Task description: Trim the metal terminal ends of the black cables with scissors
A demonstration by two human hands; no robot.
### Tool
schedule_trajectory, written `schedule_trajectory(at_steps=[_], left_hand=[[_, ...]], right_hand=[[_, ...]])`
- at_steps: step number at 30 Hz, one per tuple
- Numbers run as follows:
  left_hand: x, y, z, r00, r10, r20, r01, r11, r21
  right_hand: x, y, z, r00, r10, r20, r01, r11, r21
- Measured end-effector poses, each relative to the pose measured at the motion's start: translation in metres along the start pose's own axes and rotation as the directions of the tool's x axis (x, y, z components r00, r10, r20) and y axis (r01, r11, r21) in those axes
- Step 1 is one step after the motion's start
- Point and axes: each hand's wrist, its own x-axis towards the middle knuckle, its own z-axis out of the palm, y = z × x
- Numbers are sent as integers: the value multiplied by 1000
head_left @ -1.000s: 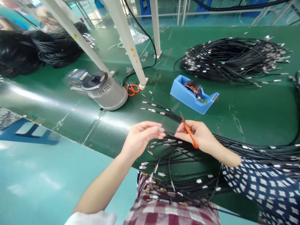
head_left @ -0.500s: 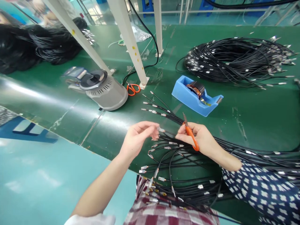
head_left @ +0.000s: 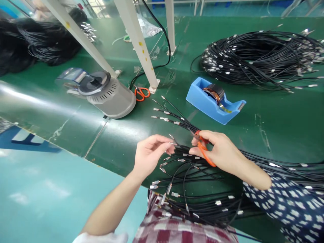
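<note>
My left hand [head_left: 149, 153] is closed in a pinch on the tip of a black cable [head_left: 179, 146], its end mostly hidden by the fingers. To the right, my right hand [head_left: 221, 148] is wrapped round orange-handled scissors [head_left: 207, 156], whose blades point up and left, close to the cables. Around and below both hands lie many black cables [head_left: 202, 184] with white tags and bare metal ends, some reaching over the checked cloth at my lap. Several tagged cable ends [head_left: 176, 123] fan out beyond my hands.
A blue tape dispenser [head_left: 215, 113] stands ahead, with a coiled cable bundle [head_left: 238, 59] behind it. Left of centre are a grey tape machine [head_left: 113, 99] and second orange scissors [head_left: 143, 94]. White posts [head_left: 141, 44] rise from the green table [head_left: 126, 135]; more black coils [head_left: 48, 42] lie far left.
The scissors have swung from pointing upward to leaning left, nearer my left hand. My left hand has shifted slightly, and the tag end at its fingertips no longer shows plainly.
</note>
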Motion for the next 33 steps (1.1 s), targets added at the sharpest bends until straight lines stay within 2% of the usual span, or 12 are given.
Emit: schedule_trajectory(at_steps=[2, 3, 6, 15, 21, 28, 33], left_hand=[[-4, 1, 1, 1000, -20, -9, 20, 1000, 6], [-5, 1, 2, 999, -34, -12, 34, 999, 7], [-10, 1, 3, 998, -59, -23, 59, 998, -2], [-17, 5, 7, 995, -94, -13, 92, 991, -97], [-18, 6, 13, 989, -136, -62, 124, 979, -164], [-21, 3, 19, 990, -94, -107, 69, 974, -216], [-23, 3, 22, 991, -59, -117, 34, 978, -206]], right_hand=[[-2, -7, -2, 986, -160, -48, 139, 946, -294], [-3, -10, -3, 973, -226, -44, 192, 902, -387], [-3, -14, 1, 949, -316, -9, 271, 827, -493], [-1, -15, 1, 967, -245, 71, 252, 866, -432], [0, -17, 0, 963, -259, 70, 261, 842, -471], [0, -18, -1, 958, -274, 82, 277, 821, -499], [1, -22, -4, 975, -168, 148, 220, 840, -495]])
